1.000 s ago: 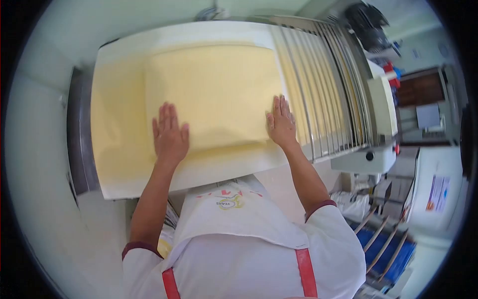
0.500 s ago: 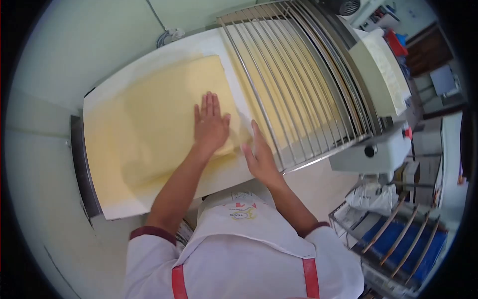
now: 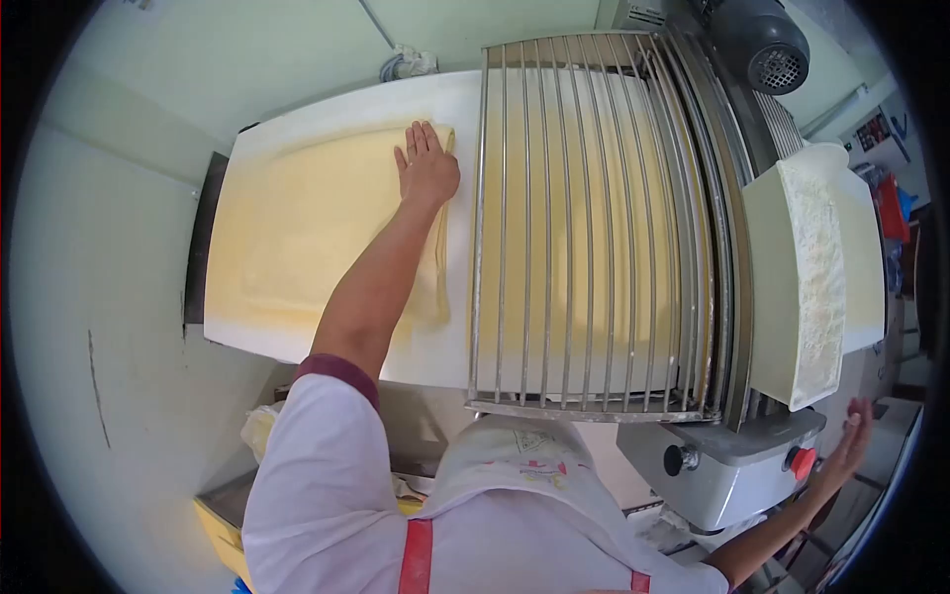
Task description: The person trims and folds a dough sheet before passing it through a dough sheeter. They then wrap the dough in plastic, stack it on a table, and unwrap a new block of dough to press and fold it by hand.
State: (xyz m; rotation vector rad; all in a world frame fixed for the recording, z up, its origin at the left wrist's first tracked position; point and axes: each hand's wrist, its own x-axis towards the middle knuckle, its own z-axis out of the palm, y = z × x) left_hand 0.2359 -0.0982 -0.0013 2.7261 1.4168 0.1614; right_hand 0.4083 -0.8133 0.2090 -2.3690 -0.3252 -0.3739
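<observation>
At the far left is the pale wall [image 3: 109,297], marked by a dark upright streak, and below it, near the person's sleeve, are a plastic bag [image 3: 259,430] and a yellow box [image 3: 223,540]. Next comes the white belt [image 3: 421,368], its left end beside a dark panel [image 3: 206,238] on the wall side. The dough [image 3: 317,223] lies flat on the belt's left part, a wide, pale yellow sheet with a thick, layered right edge that stops short of the grille. The left hand [image 3: 428,178] rests palm down on the dough near its upper right corner, fingers extended and pointing away from the person; it presses on the surface and grasps nothing. Behind the belt, a coiled cord [image 3: 394,67] hangs at the wall. To the right, the grille [image 3: 579,408] of metal bars covers a yellow-dusted stretch of the belt. Below, the white apron [image 3: 534,465] shows a printed logo and red straps. Right of the grille stand a dark motor [image 3: 777,64] at the top, a long tray [image 3: 814,282] holding white powder, and a grey housing [image 3: 727,485] with a black knob [image 3: 676,459] and a red button [image 3: 801,463]. Farthest right, the right hand [image 3: 853,441] is held up in the air, unclenched, with nothing visible in it, apart from the dough and the housing.
</observation>
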